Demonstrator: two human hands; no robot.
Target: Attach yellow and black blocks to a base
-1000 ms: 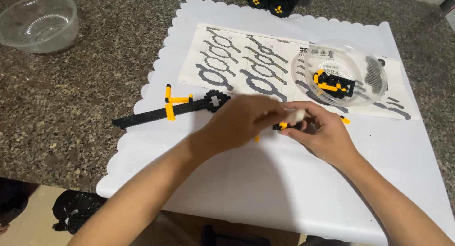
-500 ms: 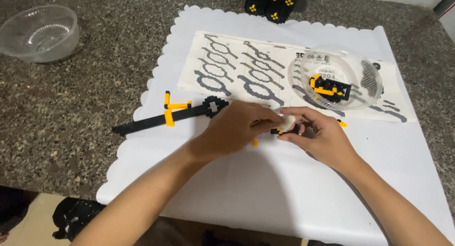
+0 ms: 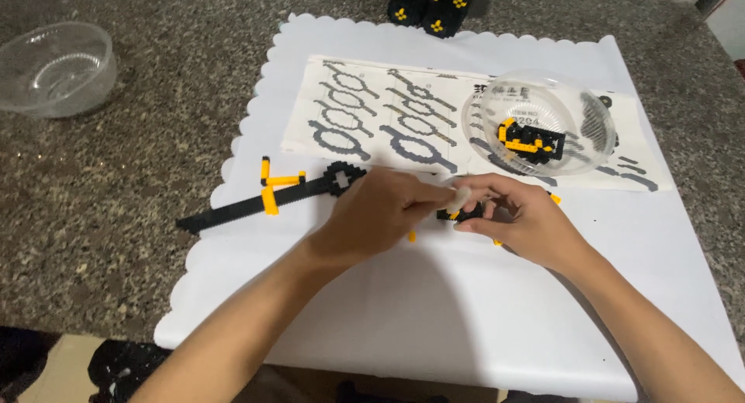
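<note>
Both my left hand (image 3: 380, 217) and right hand (image 3: 520, 224) pinch a small black-and-yellow brick piece (image 3: 458, 213) at frame centre; squeezing unevenly could pop bricks loose onto the white mat (image 3: 434, 310).

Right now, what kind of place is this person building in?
Probably a home kitchen or hobby spot: a speckled stone counter, a white scalloped mat, a clear bowl of black and yellow bricks, and an instruction sheet.

Both forearms enter from below, converging. Left hand (image 3: 380, 217) lies palm down, fingers curled, fingertips meeting those of right hand (image 3: 528, 221). Right hand's fingers bend inward, thumb opposing, pinching at the shared fingertips.
</note>
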